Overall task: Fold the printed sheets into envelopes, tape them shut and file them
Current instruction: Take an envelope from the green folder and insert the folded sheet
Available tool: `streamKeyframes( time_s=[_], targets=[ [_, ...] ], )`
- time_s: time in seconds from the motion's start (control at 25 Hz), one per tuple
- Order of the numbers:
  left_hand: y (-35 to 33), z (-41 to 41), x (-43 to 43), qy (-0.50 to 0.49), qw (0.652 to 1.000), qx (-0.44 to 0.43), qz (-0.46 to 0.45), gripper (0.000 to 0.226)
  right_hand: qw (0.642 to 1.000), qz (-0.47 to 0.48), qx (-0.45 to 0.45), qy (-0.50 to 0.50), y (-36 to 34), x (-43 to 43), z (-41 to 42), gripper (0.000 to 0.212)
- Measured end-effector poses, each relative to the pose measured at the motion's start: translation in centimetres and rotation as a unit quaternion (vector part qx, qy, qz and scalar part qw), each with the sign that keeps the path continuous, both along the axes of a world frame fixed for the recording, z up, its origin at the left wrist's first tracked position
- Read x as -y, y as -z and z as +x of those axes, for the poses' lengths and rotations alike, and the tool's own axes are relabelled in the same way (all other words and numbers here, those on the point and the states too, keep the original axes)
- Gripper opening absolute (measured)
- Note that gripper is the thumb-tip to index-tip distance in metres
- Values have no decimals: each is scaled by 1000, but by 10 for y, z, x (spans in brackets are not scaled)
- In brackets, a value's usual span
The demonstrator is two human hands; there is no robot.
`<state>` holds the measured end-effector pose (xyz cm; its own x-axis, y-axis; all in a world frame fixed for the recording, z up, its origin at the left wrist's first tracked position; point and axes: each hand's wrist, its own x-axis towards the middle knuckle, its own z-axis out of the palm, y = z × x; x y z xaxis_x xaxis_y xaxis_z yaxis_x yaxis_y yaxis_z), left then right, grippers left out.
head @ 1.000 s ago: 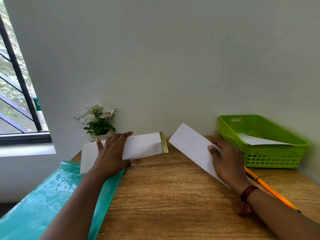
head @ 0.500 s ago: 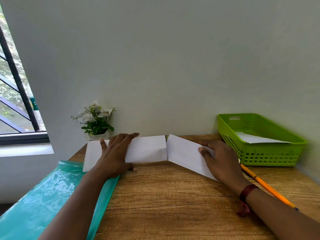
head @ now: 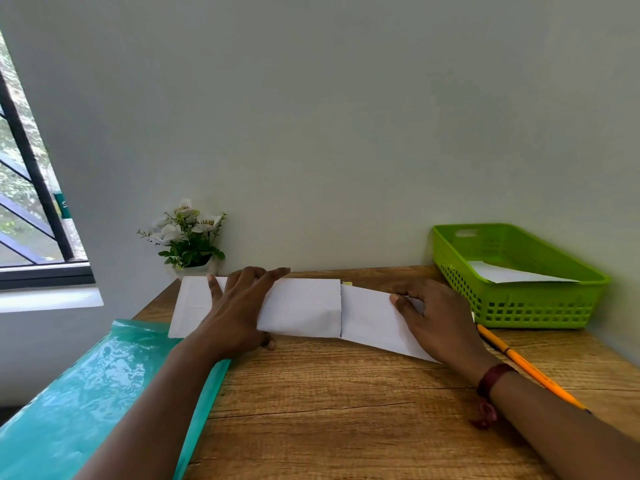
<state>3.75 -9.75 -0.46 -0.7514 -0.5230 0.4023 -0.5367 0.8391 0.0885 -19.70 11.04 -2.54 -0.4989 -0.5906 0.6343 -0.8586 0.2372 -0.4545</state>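
**Q:** Orientation of envelope (head: 301,306)?

**A:** Flat on desk (head: 346,410), close to rear edge, left of centre. Long axis left to right, parallel to that edge. Open mouth toward right edge.

**Q:** Folded sheet (head: 367,317)?

**A:** Directly right of envelope. Long axis roughly in line but skewed, right end nearer front edge. Left short end meeting envelope mouth; already inside or not, cannot tell.

**Q:** Pose of left hand (head: 239,317)?

**A:** Palm down across envelope. Fingers straight, spread wide, pointing toward rear edge. Thumb tip at near envelope edge.

**Q:** Right hand (head: 440,320)?

**A:** Over right part of sheet. Thumb on top face, fingers curled at far sheet edge, gripping sheet.

**Q:** Surroundings?

**A:** Green basket (head: 519,306) at rear right corner, white paper (head: 512,273) inside. Pencil (head: 526,368) just in front of basket. Teal folder (head: 86,393) at left edge. Flower pot (head: 188,237) at rear left corner.
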Motion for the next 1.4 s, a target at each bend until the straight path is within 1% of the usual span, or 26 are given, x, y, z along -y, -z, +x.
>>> streamKeyframes(
  time_s=[0.2, 0.44, 0.56, 0.64, 0.72, 0.88, 0.96, 1.0, 1.08, 1.16, 1.2, 1.28, 1.4],
  targets=[
    [3, -11, -16, 40, 999, 4, 4, 108, 1000, 9, -8, -15, 1, 2, 3, 25],
    [4, -20, -34, 75, 997, 5, -4, 103, 998, -43, -36, -25, 0, 4, 10, 25],
    [6, -24, -43, 98, 995, 5, -15, 98, 994, -71, -68, -53, 0, 5, 12, 19],
    [7, -26, -47, 105, 994, 1, -24, 96, 990, -92, -77, -76, 0, 6, 12, 20],
    [6, -25, -47, 104, 994, -16, -32, 95, 988, -113, -77, -73, -1, 6, 12, 25],
    [4, -17, -36, 70, 994, -73, -53, 93, 986, -156, -55, -25, -3, 3, 11, 27],
    [3, -14, -29, 41, 994, -77, -60, 96, 985, -168, -23, -26, -2, 2, 13, 30],
    [3, -13, -26, 29, 995, -75, -61, 97, 986, -166, 8, -35, -2, 2, 13, 33],
    [3, -11, -22, 15, 996, -73, -57, 98, 982, -156, 94, -60, 0, 3, 15, 43],
    [5, -10, -20, 8, 996, -71, -55, 99, 967, -154, 183, -92, 1, 4, 16, 50],
    [6, -10, -20, 8, 996, -70, -55, 100, 959, -160, 213, -103, 1, 4, 16, 50],
    [6, -12, -21, 10, 996, -70, -56, 100, 950, -169, 237, -112, 1, 4, 16, 48],
    [5, -13, -24, 14, 995, -74, -59, 100, 950, -170, 231, -123, 0, 4, 19, 43]
  ],
)
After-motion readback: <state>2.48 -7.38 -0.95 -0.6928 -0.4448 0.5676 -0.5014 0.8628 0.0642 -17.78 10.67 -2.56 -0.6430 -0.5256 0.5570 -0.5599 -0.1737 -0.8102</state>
